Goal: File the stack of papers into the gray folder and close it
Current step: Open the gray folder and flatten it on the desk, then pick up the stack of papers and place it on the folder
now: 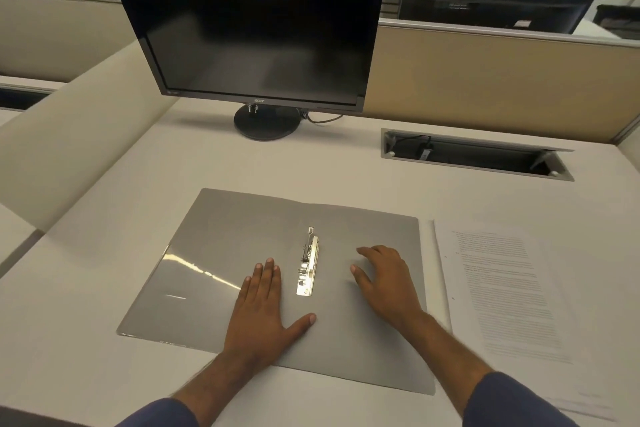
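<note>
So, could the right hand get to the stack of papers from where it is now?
Probably yes. The right hand rests on the open gray folder, and the stack of papers lies just to its right on the desk, with nothing between them.

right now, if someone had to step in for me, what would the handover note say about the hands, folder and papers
Left hand: open, flat on the gray folder's left flap.
Right hand: open, resting on the right flap, holding nothing.
Folder: lies open on the desk, metal clip at the spine, nothing filed in it.
Stack of papers: on the desk, right of the folder, untouched.
Done: folder opened.
Left: put the papers under the clip, close the folder.
</note>
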Demonstrator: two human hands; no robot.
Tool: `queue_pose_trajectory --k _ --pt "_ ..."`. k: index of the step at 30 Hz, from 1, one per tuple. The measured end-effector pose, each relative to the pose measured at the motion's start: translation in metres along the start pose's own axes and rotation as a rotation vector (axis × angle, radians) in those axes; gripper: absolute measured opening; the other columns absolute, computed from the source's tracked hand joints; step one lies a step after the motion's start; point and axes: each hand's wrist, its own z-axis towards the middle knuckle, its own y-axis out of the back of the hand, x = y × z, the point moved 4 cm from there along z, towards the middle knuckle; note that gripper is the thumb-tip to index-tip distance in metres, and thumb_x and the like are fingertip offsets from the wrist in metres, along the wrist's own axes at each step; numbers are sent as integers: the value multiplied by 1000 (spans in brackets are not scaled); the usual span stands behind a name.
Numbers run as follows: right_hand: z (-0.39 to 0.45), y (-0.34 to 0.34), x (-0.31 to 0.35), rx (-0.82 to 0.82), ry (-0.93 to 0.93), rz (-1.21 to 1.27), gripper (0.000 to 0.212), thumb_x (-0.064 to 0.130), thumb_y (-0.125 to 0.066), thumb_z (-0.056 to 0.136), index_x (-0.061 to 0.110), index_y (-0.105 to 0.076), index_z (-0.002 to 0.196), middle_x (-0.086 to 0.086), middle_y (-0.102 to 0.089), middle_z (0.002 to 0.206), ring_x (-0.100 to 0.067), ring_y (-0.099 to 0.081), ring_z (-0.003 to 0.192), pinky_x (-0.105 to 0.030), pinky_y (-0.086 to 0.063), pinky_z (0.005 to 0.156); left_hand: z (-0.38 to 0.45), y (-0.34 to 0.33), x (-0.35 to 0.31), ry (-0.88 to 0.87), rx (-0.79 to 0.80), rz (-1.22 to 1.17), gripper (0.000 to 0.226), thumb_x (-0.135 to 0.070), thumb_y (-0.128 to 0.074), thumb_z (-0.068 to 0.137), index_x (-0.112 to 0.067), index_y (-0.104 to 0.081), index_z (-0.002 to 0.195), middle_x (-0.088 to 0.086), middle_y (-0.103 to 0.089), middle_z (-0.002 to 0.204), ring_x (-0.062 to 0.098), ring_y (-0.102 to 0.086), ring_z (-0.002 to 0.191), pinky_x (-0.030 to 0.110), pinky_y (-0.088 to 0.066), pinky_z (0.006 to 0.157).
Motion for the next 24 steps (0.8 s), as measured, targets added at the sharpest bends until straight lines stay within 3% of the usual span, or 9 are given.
queue_pose_trajectory --k 5,11,18,21,24 --pt "-25 22 -21 -87 -58 58 38 36 -59 92 20 -60 127 1 -60 129 -19 -50 123 -28 -34 104 2 9 -4 -23 16 14 113 -90 -8 75 -14 6 158 -1 13 166 14 20 150 35 12 123" --pt "-47 45 -51 -169 -144 119 36 33 -62 91 21 -61 125 2 -61 128 -17 -50 122 -25 -33 102 0 31 -35 -52 -119 -62 103 -84 -10 82 -15 -15 158 -4 -7 167 12 13 152 33 12 123" --pt "-70 75 -91 -263 -251 125 34 26 -65 90 16 -63 122 -4 -63 124 -23 -52 120 -36 -39 103 4 34 -106 -256 -204 -148 75 -64 -42 91 -13 -47 146 1 -40 156 22 -26 150 37 -13 122" --pt "-78 91 -111 -299 -304 120 34 23 -66 89 14 -63 122 -6 -63 125 -25 -52 120 -39 -39 105 6 33 -136 -281 -228 -215 58 -49 -64 88 -13 -59 133 2 -58 137 26 -51 132 34 -34 110" --pt "-87 108 -133 -353 -369 110 34 22 -66 89 11 -63 122 -8 -63 123 -28 -53 120 -42 -41 103 11 36 -159 -178 -218 -298 45 -39 -73 86 -15 -64 123 0 -62 119 22 -58 110 32 -44 94"
